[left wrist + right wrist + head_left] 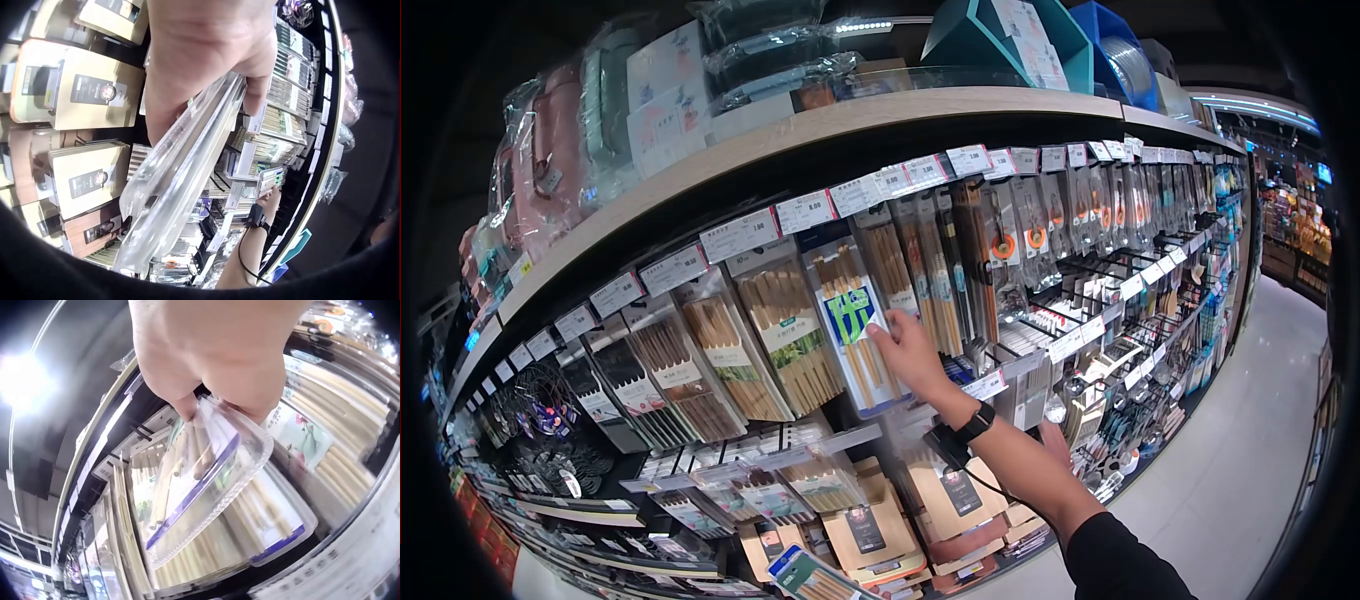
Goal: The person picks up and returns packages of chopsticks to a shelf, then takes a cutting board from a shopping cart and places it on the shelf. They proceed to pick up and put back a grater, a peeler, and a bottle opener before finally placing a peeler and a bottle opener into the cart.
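In the head view my right hand (912,358) pinches the side of a clear pack of chopsticks (836,268) with a blue and green label, in a hanging row on the rack. The right wrist view shows the thumb and fingers of this hand (215,353) on the upper edge of the chopstick pack (187,464); another pack with a purple-blue edge stands close behind it. Lower down, my left hand (206,40) grips clear plastic packs (178,178) seen edge-on. A green-labelled chopstick pack (818,580) shows at the head view's bottom edge, where the left hand is out of sight.
More chopstick packs (785,325) hang on both sides, under a strip of price tags (805,211). Wooden cutting boards (865,525) stand below. Utensils hang farther right, beside a pale aisle floor (1240,400). Wrapped goods (555,150) line the top shelf.
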### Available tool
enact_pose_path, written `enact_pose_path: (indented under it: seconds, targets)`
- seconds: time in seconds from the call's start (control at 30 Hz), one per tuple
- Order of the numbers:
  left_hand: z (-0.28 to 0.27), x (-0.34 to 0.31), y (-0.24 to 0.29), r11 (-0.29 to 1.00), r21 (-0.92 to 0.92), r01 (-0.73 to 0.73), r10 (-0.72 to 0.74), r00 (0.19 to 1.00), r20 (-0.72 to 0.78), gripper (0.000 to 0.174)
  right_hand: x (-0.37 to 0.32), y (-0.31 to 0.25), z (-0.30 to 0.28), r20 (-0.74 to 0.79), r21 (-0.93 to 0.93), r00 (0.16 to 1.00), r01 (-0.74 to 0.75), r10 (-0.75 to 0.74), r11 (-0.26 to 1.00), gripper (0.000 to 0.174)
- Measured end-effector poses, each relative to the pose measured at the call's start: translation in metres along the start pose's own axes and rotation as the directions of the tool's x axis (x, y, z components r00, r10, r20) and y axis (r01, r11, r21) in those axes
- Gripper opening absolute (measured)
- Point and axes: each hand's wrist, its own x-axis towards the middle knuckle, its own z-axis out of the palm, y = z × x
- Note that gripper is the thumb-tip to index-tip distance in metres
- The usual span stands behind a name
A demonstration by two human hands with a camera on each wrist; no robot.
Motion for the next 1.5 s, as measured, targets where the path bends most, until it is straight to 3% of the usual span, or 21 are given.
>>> enact_pose_path:
  seconds: [0.23,0.3,0.37,0.4,0.43,0.47,0.5,0.6,0.63,0.7,0.77,0.87,0.93,1.03,1.07,1.17,1.23,1.3,1.37,1.47,1.5]
  targets:
    - [-0.007,-0.001,-0.001,1.0,0.019,-0.019,0.019,0.999,-0.026,0.054,-0.02,-0.005,-0.019,0.097,-0.507,0.974,0.226,-0.206,0.832,0.034]
    - [-0.011,0.001,0.003,0.999,0.033,-0.022,0.024,0.999,-0.042,0.053,-0.045,-0.028,-0.022,-0.01,-0.588,0.801,0.479,-0.598,0.651,0.027]
    - [-0.01,0.002,0.005,0.997,0.079,-0.009,0.008,1.0,0.011,0.044,-0.098,-0.044,-0.026,0.264,-0.199,0.9,0.402,-0.346,0.894,0.031]
    - [-0.007,-0.001,0.006,1.0,0.028,0.007,-0.009,0.998,0.065,0.039,-0.132,-0.024,-0.023,0.496,-0.162,0.859,0.237,-0.128,0.958,0.04]
    - [0.003,-0.004,0.01,1.0,0.015,0.01,-0.011,0.999,0.049,0.039,-0.166,-0.018,-0.016,0.572,-0.076,0.802,0.258,-0.17,0.963,0.052]
    - [0.014,-0.007,0.013,0.994,0.108,-0.001,-0.001,1.0,0.022,0.038,-0.199,-0.028,-0.015,0.714,-0.169,0.694,0.038,0.095,0.985,0.065]
    - [0.023,-0.011,0.015,0.98,0.198,-0.009,0.01,1.0,-0.004,0.038,-0.232,-0.014,-0.009,0.801,-0.183,0.561,-0.104,0.21,0.978,0.075]
    - [0.049,-0.016,0.015,0.968,0.248,-0.033,0.042,0.999,-0.032,0.04,-0.31,0.028,-0.001,0.896,-0.174,0.337,-0.332,0.289,0.927,0.078]
    - [0.053,-0.016,0.013,0.959,0.278,-0.049,0.061,0.998,-0.034,0.041,-0.317,0.026,-0.003,0.904,-0.178,0.317,-0.329,0.286,0.927,0.078]
    - [0.059,-0.013,0.005,0.937,0.327,-0.125,0.128,0.992,0.013,0.047,-0.323,0.017,-0.006,0.897,-0.055,0.349,-0.517,0.269,0.854,0.077]
    - [0.065,-0.014,-0.001,0.931,0.339,-0.138,0.15,0.989,-0.01,0.049,-0.336,0.02,-0.011,0.87,-0.146,0.333,-0.531,0.363,0.835,0.075]
    - [0.064,-0.009,-0.011,0.907,0.386,-0.168,0.196,0.98,-0.035,0.053,-0.355,0.029,-0.014,0.802,-0.113,0.413,-0.605,0.432,0.788,0.067]
    - [0.057,-0.009,-0.016,0.89,0.417,-0.182,0.219,0.975,-0.042,0.054,-0.368,0.04,-0.013,0.709,0.019,0.578,-0.588,0.404,0.808,0.055]
    - [0.059,-0.011,-0.012,0.928,0.345,-0.142,0.173,0.983,-0.06,0.055,-0.347,0.032,-0.02,0.683,0.073,0.54,-0.721,0.492,0.689,0.044]
    - [0.064,-0.015,-0.007,0.92,0.361,-0.152,0.188,0.98,-0.066,0.055,-0.338,0.035,-0.019,0.682,0.203,0.642,-0.627,0.351,0.753,0.033]
    - [0.063,-0.015,-0.006,0.882,0.437,-0.175,0.226,0.972,-0.067,0.054,-0.325,0.037,-0.015,0.691,0.284,0.691,-0.53,0.212,0.799,0.026]
    - [0.046,0.001,-0.012,0.877,0.386,-0.286,0.311,0.951,-0.002,0.055,-0.323,0.029,-0.012,0.693,0.28,0.691,-0.519,0.204,0.808,0.023]
    - [0.014,0.022,-0.019,0.865,0.368,-0.341,0.336,0.938,0.082,0.057,-0.32,0.025,-0.013,0.813,0.293,0.545,-0.688,0.206,0.664,0.026]
    - [0.008,0.027,-0.019,0.856,0.345,-0.386,0.351,0.922,0.16,0.059,-0.317,0.02,-0.006,0.805,0.315,0.564,-0.67,0.184,0.672,0.023]
    - [0.02,0.018,-0.01,0.913,0.221,-0.343,0.349,0.937,0.012,0.068,-0.303,0.004,-0.005,0.75,0.403,0.643,-0.632,0.157,0.662,0.021]
    - [0.018,0.017,-0.007,0.82,0.309,-0.482,0.448,0.876,0.177,0.066,-0.291,-0.006,-0.008,0.696,0.466,0.702,-0.602,0.151,0.649,0.022]
